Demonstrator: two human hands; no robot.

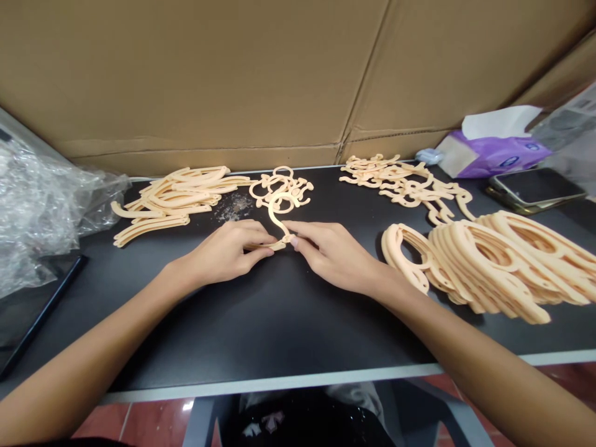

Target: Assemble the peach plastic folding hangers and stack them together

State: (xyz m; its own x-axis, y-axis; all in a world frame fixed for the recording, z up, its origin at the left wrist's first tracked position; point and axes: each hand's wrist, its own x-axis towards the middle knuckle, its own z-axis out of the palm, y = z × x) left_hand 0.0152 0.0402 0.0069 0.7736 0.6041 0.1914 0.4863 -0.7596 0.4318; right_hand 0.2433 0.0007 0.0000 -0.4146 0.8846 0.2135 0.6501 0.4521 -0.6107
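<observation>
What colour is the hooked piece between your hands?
Pale peach, the hooked piece held by both hands, left and right; head view.

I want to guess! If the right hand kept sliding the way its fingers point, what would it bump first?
Probably the left hand. The right hand points left, its fingertips nearly meeting the left's at the peach hook piece both pinch.

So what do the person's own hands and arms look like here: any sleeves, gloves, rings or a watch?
Both are bare. The left hand and right hand wear no gloves, and no rings show on the visible fingers. Both forearms are uncovered from wrist to frame edge: no sleeves, watch, bracelet or markings. Fingernails look short and unpainted.
</observation>
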